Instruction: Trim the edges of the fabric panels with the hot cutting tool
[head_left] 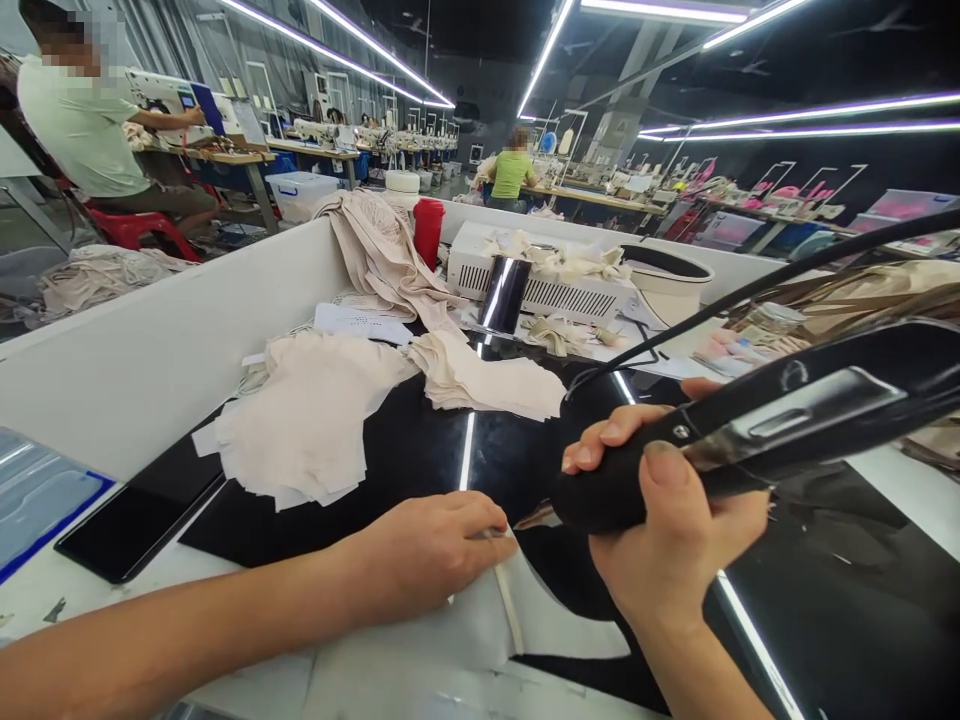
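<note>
My left hand [431, 550] is closed in a pinch at the upper edge of a pale fabric piece [555, 610], which lies on the glossy black board [420, 480]. A narrow raised strip [508, 610] runs down the fabric from my fingertips. Wrapped in my right hand [675, 530] is a black handheld tool with a silver panel [795, 420]. Its rounded end is just right of my left fingertips, and a thin brownish tip shows there. Whether that tip touches the fabric I cannot tell. Beyond my hands lie two stacks of cream fabric pieces [300, 415] [487, 375].
A black cable [735, 300] arches across the right side. At the back stand a vented white machine [465, 265], a black cylinder [504, 295], a red container [428, 232] and draped cloth [390, 250]. A white partition [172, 340] borders the left. Two people sit at distant tables.
</note>
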